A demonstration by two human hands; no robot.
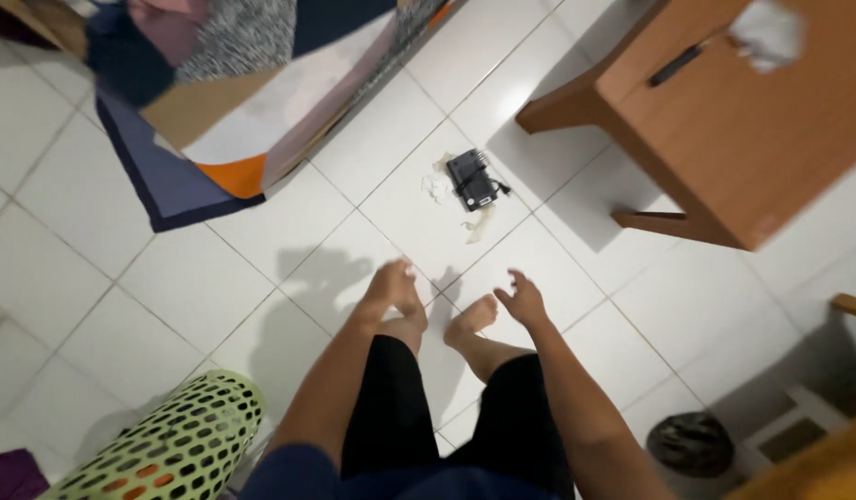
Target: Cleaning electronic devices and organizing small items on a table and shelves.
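A small black box (pixel 472 178) lies on the white tiled floor (pixel 169 278), resting among crumpled white paper scraps (pixel 437 188) and a pale strip (pixel 480 222), with a short black lead at its right side. It sits ahead of both hands, well apart from them, nearer the right hand than the left, and nothing touches it.

The left hand (pixel 391 287) hangs low over the floor, its fingers (pixel 402 274) drawn loosely together and curled down, gripping nothing. The right hand (pixel 523 298) is held out just beside it, fingers (pixel 516 278) spread and empty, pointing toward the box. Below the hands are the person's bare feet (pixel 470 319) and black trousers (pixel 391 417).

To the right of the box stands a brown wooden bench (pixel 724 139); its leg comes down near the box. On the bench lie a dark slim thing (pixel 673 66) and a blurred white wad (pixel 768 32). At upper left a patchwork cloth (pixel 215 102) in navy, orange, tan and white spreads onto the floor. At lower left is a green perforated basket (pixel 182 440), with a bit of purple fabric (pixel 11 472) beside it. At lower right sits a dark round thing (pixel 692 443), too blurred to tell what it is.
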